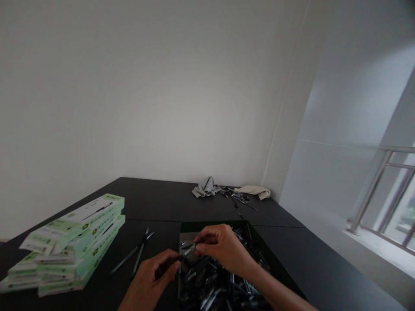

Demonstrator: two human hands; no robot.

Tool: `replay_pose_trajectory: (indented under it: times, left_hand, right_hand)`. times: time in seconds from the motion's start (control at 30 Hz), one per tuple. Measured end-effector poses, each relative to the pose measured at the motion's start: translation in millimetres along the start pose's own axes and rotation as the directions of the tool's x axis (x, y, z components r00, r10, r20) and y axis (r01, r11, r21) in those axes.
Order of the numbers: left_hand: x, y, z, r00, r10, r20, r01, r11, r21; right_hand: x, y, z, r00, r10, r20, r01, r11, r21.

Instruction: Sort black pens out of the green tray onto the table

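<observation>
Nearest, the left hand [152,278] comes in from the bottom edge, its thumb and forefinger curved toward each other into a ring, their tips closed on the dark end of a slim pen piece [188,251]. The right hand [223,248] reaches in from the lower right, wrist bent and palm down, thumb and forefinger pinching the other end, the remaining fingers curled in. The piece spans the gap between the two sets of fingertips, above the left side of a dark green-edged box [271,264] full of loose black and clear pen parts [207,276].

Left of the box, two pens [142,252] lie crossed on the black table [155,203]. Further left, stacked white-and-green cartons [97,229] show a printed dark pen, yellow marks and lettering too blurred to read.

At the far edge, more pen pieces [236,196] lie between a grey cloth [205,188] and a beige cloth [254,190], before a pale wall [181,86]. A metal railing [372,188] stands at right.
</observation>
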State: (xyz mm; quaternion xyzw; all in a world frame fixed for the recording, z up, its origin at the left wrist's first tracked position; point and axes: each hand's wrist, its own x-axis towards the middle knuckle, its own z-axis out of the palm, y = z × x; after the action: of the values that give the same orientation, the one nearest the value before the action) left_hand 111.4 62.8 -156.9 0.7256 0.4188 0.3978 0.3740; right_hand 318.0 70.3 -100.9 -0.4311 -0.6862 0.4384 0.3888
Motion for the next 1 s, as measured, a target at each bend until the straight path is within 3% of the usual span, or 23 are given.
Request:
replay_pose_trajectory:
  times: [0.23,0.47,0.57,0.73,1.0]
  left_hand:
    - [1,-5,0.8,0.997,0.004,0.080,-0.002,1.000,-0.029]
    - [2,-8,-1.4,0.990,-0.027,0.138,0.035,0.998,-0.051]
    - [1,-4,-2.7,0.985,-0.038,0.170,0.053,0.995,-0.083]
    - [3,-5,-1.2,0.970,-0.039,0.238,0.080,0.983,-0.165]
    - [8,-14,4.5,0.940,-0.061,0.336,0.162,0.946,-0.280]
  right_hand:
    - [-6,0,1,0.998,-0.058,0.002,0.058,0.988,-0.142]
    - [-9,0,3,0.998,-0.067,0.003,0.067,0.987,-0.147]
    - [-10,0,1,0.999,-0.045,0.025,0.046,0.998,-0.039]
    - [-9,5,-6,0.984,-0.049,0.173,0.004,0.968,0.252]
    - [-1,15,1,0.983,-0.070,0.172,-0.011,0.902,0.431]
